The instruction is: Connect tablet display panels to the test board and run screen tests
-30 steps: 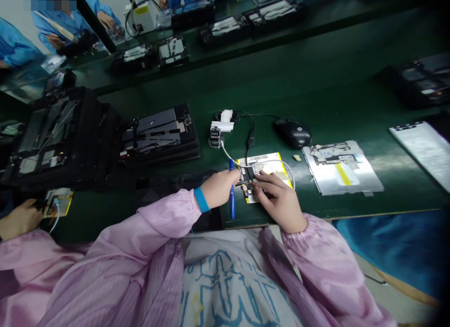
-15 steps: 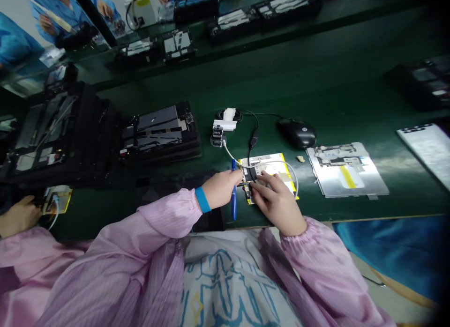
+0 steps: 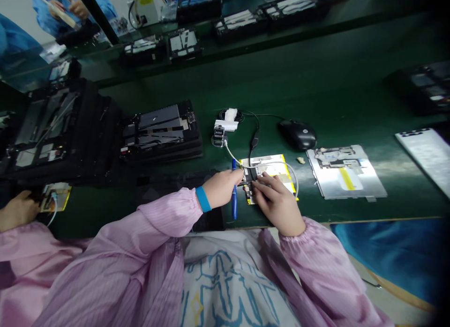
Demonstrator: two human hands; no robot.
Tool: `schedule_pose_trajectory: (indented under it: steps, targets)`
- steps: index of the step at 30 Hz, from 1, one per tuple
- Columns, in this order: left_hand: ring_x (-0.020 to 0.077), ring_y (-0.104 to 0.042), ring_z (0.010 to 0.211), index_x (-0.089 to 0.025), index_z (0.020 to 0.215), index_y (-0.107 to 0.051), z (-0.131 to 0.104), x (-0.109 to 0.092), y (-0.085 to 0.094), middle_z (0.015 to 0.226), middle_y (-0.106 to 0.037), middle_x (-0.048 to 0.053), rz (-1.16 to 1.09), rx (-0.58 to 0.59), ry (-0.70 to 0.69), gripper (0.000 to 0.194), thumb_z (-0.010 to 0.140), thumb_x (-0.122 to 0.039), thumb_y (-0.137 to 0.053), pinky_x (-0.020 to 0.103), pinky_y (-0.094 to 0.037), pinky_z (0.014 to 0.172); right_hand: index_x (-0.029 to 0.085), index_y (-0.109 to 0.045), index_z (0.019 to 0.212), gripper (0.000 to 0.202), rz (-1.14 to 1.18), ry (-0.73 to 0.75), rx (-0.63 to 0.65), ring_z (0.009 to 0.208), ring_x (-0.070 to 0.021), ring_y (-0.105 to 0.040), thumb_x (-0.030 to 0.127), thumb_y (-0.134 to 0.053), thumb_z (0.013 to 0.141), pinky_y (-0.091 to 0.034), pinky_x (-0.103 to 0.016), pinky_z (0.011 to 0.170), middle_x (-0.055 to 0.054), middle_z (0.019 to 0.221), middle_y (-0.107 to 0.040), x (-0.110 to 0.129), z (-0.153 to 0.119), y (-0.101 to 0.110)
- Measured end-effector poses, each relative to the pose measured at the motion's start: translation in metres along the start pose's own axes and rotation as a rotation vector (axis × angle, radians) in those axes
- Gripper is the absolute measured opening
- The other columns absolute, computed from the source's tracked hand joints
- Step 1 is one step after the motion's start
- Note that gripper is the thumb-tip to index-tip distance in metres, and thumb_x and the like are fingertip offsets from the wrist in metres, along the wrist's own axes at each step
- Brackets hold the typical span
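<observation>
A yellow-edged white battery panel with a circuit board (image 3: 277, 165) lies on the bench in front of me. My left hand (image 3: 221, 189), with a blue wristband, is closed at the board's left edge. A thin dark piece runs from its fingertips to the board; what exactly it pinches is hidden. A blue pen (image 3: 234, 207) crosses under or through those fingers; I cannot tell whether it is gripped. My right hand (image 3: 279, 203) has its bent fingers on the board, the fingertips closed at the end of a black cable (image 3: 255, 138). A white cable (image 3: 296, 177) loops over the panel.
Behind the panel are a small counter-like black device (image 3: 219, 132) and a black mouse (image 3: 297, 134). A silver tablet shell (image 3: 351, 177) lies right. Stacked tablet parts (image 3: 158, 130) stand left. A co-worker's hand (image 3: 21, 210) holds a similar piece at far left.
The view has shifted slightly. My hands stay at the board with almost the same pose. The person across the bench has brought their hands closer together.
</observation>
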State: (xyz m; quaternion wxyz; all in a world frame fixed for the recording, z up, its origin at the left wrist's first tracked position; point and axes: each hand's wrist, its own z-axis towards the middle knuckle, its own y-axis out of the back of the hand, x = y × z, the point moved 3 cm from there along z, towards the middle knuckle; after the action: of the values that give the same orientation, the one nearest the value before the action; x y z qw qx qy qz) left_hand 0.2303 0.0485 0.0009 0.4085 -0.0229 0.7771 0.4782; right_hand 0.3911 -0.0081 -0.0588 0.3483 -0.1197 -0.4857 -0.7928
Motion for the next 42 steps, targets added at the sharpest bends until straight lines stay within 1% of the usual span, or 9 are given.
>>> schedule_pose_trajectory:
  steps: [13, 20, 24, 29, 32, 34, 37, 39, 42]
  targets:
    - [0.0138, -0.045, 0.061, -0.020, 0.068, -0.036, 0.001, 0.001, -0.001, 0.066, -0.047, -0.002, 0.014, 0.011, 0.004, 0.024, 0.075, 0.001, -0.043, 0.026, -0.033, 0.060, 0.020, -0.070, 0.108, 0.026, -0.061, 0.019, 0.053, 0.120, -0.0303, -0.057, 0.024, -0.051, 0.091, -0.044, -0.057, 0.105, -0.013, 0.113, -0.065, -0.001, -0.002, -0.003]
    - [0.0139, -0.043, 0.061, -0.020, 0.069, -0.037, 0.001, 0.001, -0.001, 0.067, -0.046, -0.001, 0.047, -0.011, -0.006, 0.022, 0.078, -0.001, -0.042, 0.027, -0.032, 0.059, 0.016, -0.068, 0.108, 0.024, -0.151, 0.071, 0.055, 0.120, -0.0307, -0.056, 0.021, -0.051, 0.091, -0.048, -0.053, 0.102, -0.014, 0.113, -0.064, 0.004, -0.003, -0.004]
    - [0.0136, -0.046, 0.062, -0.020, 0.069, -0.039, 0.002, 0.002, -0.003, 0.067, -0.048, -0.001, 0.026, -0.008, -0.018, 0.022, 0.078, 0.000, -0.041, 0.026, -0.034, 0.060, 0.013, -0.067, 0.109, 0.027, -0.212, 0.109, 0.108, 0.122, -0.0332, -0.054, 0.021, -0.049, 0.091, -0.047, -0.054, 0.101, -0.018, 0.114, -0.062, 0.006, -0.003, -0.004]
    - [0.0141, -0.050, 0.064, -0.019, 0.073, -0.045, -0.005, -0.006, 0.002, 0.070, -0.053, 0.000, 0.105, -0.070, -0.013, 0.015, 0.086, -0.016, -0.051, 0.026, -0.036, 0.061, 0.012, -0.062, 0.117, 0.032, -0.269, 0.085, 0.220, 0.123, -0.0352, -0.051, 0.021, -0.044, 0.092, -0.047, -0.055, 0.098, -0.020, 0.121, -0.058, 0.009, -0.002, -0.005]
    - [0.0147, -0.052, 0.064, -0.019, 0.075, -0.048, -0.027, -0.010, 0.025, 0.070, -0.054, 0.001, 0.151, -0.133, 0.009, 0.016, 0.087, -0.025, -0.055, 0.026, -0.038, 0.061, 0.012, -0.062, 0.115, 0.031, -0.328, 0.097, 0.253, 0.120, -0.0344, -0.051, 0.020, -0.043, 0.093, -0.048, -0.051, 0.095, -0.019, 0.120, -0.058, 0.015, 0.001, -0.003]
    - [0.0152, -0.054, 0.065, -0.019, 0.075, -0.049, -0.052, -0.003, 0.047, 0.070, -0.056, 0.000, 0.155, -0.224, 0.076, 0.015, 0.087, -0.028, -0.054, 0.027, -0.039, 0.063, 0.013, -0.063, 0.112, 0.028, -0.361, 0.114, 0.269, 0.115, -0.0325, -0.054, 0.021, -0.043, 0.093, -0.048, -0.047, 0.093, -0.018, 0.116, -0.060, 0.019, 0.006, -0.001]
    - [0.0165, -0.058, 0.068, -0.020, 0.074, -0.047, -0.101, 0.028, 0.082, 0.074, -0.060, 0.001, 0.167, -0.476, 0.285, 0.018, 0.086, -0.032, -0.055, 0.028, -0.042, 0.065, 0.013, -0.064, 0.101, 0.025, -0.372, 0.131, 0.307, 0.095, -0.0271, -0.060, 0.026, -0.044, 0.094, -0.050, -0.040, 0.083, -0.015, 0.104, -0.063, 0.019, 0.018, 0.004]
    - [0.0200, -0.061, 0.076, -0.021, 0.080, -0.048, -0.136, 0.054, 0.096, 0.081, -0.062, 0.004, 0.239, -0.642, 0.471, 0.015, 0.085, -0.034, -0.054, 0.031, -0.043, 0.070, 0.014, -0.062, 0.095, 0.023, -0.363, 0.141, 0.298, 0.088, -0.0256, -0.060, 0.030, -0.046, 0.094, -0.049, -0.040, 0.081, -0.013, 0.098, -0.065, 0.015, 0.027, 0.007]
    - [0.0237, -0.061, 0.076, -0.022, 0.080, -0.045, -0.175, 0.090, 0.099, 0.078, -0.060, 0.004, 0.284, -0.713, 0.703, 0.017, 0.081, -0.036, -0.055, 0.032, -0.042, 0.067, 0.013, -0.057, 0.103, 0.025, -0.380, 0.138, 0.205, 0.106, -0.0308, -0.057, 0.033, -0.049, 0.091, -0.040, -0.050, 0.097, -0.014, 0.104, -0.066, 0.003, 0.039, 0.006]
